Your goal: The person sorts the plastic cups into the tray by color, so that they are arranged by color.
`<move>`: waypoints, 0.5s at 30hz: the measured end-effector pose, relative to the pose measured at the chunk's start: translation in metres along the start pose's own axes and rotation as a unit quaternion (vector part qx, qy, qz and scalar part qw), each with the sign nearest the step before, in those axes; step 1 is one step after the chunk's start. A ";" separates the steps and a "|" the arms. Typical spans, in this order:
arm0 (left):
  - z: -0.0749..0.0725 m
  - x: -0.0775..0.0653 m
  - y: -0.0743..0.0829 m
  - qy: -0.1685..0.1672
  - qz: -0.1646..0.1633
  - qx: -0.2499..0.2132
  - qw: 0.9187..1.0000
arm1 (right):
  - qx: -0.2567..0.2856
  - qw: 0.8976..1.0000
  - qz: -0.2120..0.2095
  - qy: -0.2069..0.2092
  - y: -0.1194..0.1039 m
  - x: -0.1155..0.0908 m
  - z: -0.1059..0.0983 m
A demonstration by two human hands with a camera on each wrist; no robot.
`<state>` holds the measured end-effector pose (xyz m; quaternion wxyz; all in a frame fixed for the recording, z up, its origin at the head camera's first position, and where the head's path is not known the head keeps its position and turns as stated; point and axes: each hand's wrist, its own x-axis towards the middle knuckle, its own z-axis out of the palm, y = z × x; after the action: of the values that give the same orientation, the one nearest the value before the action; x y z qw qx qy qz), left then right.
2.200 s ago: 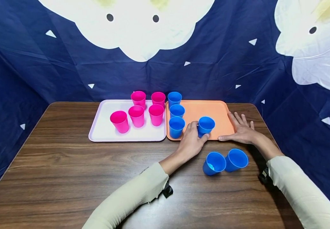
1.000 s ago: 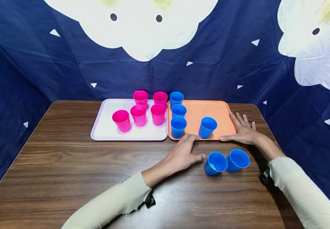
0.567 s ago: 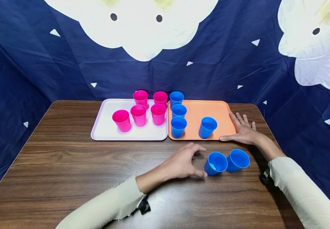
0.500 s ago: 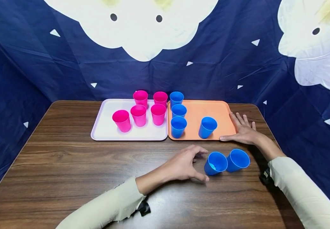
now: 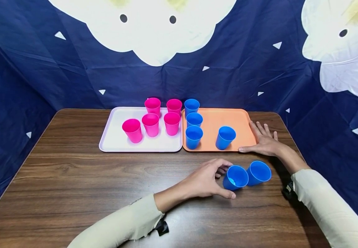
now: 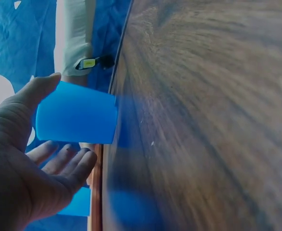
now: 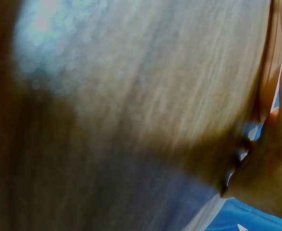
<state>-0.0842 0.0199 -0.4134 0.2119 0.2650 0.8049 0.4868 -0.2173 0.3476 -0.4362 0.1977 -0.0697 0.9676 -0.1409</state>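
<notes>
In the head view my left hand (image 5: 205, 179) reaches around the near-left blue cup (image 5: 235, 178), fingers on its far side and thumb on its near side. The left wrist view has the thumb right at that cup's (image 6: 76, 115) edge, with the fingers spread apart below it. A second blue cup (image 5: 259, 173) stands close on its right. My right hand (image 5: 264, 142) rests with spread fingers along the right edge of the orange tray (image 5: 239, 119). On that tray, one blue cup (image 5: 225, 137) stands near the front, right of a column of 3 blue cups (image 5: 193, 137).
Left of the orange tray, touching it, lies a pale lilac tray (image 5: 112, 137) bearing several pink cups (image 5: 132, 131). Both trays sit at the back of the wooden table (image 5: 73, 193). A dark blue cloth (image 5: 73, 69) with white cloud shapes hangs behind.
My left hand has let go of the front blue cup on the orange tray and come towards me to the near-left cup, which has shifted slightly right. My right hand has stayed put.
</notes>
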 end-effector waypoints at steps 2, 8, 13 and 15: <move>0.002 0.002 0.000 0.003 0.003 -0.001 1.000 | -0.001 1.000 -0.001 0.001 0.001 0.000 0.000; 0.005 0.007 0.000 0.013 0.015 -0.014 1.000 | 0.001 1.000 -0.001 0.000 0.001 0.000 0.001; 0.001 0.007 0.003 0.015 0.017 -0.034 0.999 | 0.004 1.000 -0.001 0.000 0.001 0.000 0.000; -0.003 0.006 0.005 0.014 0.018 -0.042 0.999 | 0.006 1.000 -0.001 0.000 0.002 0.000 0.000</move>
<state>-0.0898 0.0241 -0.4079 0.2025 0.2635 0.7815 0.5280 -0.2172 0.3491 -0.4370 0.1984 -0.0700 0.9665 -0.1469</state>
